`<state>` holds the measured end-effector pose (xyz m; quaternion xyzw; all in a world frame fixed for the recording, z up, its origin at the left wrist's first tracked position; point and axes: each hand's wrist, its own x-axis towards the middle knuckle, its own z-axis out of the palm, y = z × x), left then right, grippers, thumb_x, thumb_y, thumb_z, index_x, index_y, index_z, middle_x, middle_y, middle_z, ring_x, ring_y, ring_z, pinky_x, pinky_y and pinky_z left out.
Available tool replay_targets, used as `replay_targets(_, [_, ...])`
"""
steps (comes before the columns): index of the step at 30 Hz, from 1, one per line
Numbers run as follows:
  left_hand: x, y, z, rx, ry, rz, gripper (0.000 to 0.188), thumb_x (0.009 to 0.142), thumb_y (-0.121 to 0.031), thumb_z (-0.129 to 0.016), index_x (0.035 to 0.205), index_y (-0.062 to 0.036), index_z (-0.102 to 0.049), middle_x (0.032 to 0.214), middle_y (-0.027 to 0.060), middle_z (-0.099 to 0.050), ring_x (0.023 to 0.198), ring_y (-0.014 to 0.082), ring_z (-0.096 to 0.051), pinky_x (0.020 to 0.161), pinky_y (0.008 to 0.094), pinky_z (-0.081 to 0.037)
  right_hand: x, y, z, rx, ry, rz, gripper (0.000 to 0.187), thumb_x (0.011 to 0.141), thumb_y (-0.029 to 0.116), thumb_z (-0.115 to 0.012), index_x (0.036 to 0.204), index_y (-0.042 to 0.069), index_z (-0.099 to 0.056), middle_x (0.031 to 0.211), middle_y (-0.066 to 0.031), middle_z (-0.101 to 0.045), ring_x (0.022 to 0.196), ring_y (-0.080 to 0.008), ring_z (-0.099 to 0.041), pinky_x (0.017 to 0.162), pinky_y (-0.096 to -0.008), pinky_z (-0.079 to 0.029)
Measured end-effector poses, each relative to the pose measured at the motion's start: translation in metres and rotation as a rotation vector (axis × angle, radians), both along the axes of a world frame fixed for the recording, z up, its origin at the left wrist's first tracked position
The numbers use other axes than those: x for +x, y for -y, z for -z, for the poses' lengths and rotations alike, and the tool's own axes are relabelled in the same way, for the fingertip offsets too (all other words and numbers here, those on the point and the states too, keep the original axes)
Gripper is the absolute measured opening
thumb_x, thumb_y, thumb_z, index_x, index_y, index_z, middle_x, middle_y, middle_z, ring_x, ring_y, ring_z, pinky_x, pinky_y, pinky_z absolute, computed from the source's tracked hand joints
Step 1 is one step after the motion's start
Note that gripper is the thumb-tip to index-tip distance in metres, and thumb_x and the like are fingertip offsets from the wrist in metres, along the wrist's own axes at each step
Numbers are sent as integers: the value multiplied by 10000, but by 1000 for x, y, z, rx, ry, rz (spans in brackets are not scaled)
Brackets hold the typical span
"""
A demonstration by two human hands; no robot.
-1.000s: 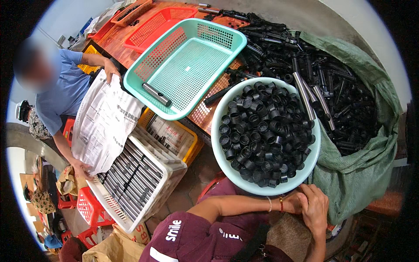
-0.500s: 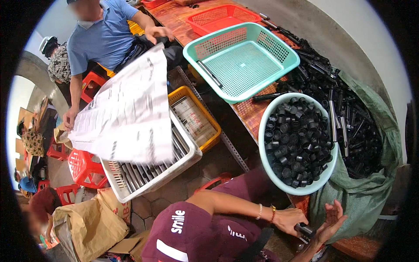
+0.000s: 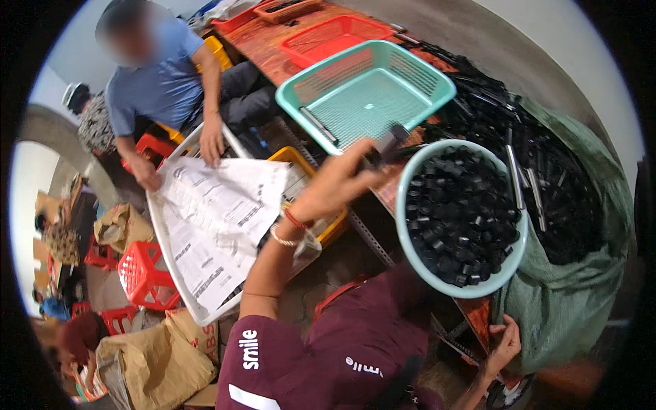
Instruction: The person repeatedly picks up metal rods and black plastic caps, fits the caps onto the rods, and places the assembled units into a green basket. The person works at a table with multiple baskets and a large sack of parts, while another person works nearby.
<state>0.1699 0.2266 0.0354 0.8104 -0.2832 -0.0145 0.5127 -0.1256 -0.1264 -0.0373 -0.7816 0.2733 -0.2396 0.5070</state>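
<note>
Raised near the front corner of the teal perforated basket (image 3: 362, 140), my left hand (image 3: 335, 181) grips a short dark tube-shaped part (image 3: 388, 142); motion blurs it. A single black-and-silver tube (image 3: 319, 126) lies along that basket's left side. My right hand (image 3: 504, 345) hangs low beside the green woven sack (image 3: 553, 321), fingers loosely bent and apart, with nothing visible in it. Between my hands and the wall, a pale blue bowl (image 3: 404, 225) holds many short black caps (image 3: 461, 219).
Black tubes (image 3: 492, 113) are heaped on the table behind the bowl. At left, a co-worker (image 3: 160, 75) has both hands on printed sheets (image 3: 219, 212) over a white basket (image 3: 179, 277). A yellow crate (image 3: 333, 232), red stool (image 3: 147, 273) and brown sack (image 3: 160, 355) stand nearby.
My left hand has left my right hand and swung up and leftward with the dark part. My right hand has lowered slightly. The co-worker has laid the lifted sheets over the white basket.
</note>
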Motion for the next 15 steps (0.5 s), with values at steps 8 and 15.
replay_targets(8, [160,-29,16,249,291,-122,423,677,-54,-698,1077,-23,-565,902,154,-618,845,246,-606,763,334,-468,-10,-9,-3,-64,-15,59,207,910,112,-485,940,-41,-621,652,-33,-575,613,-98,-523,581,-260,-423])
replay_targets(15, [243,-49,80,1062,294,-23,278,649,34,-556,847,-114,-684,824,150,-645,811,293,-633,715,382,-499,-28,-21,16,13,-50,144,192,888,89,-485,920,-55,-608,635,-41,-564,616,-107,-529,594,-258,-425])
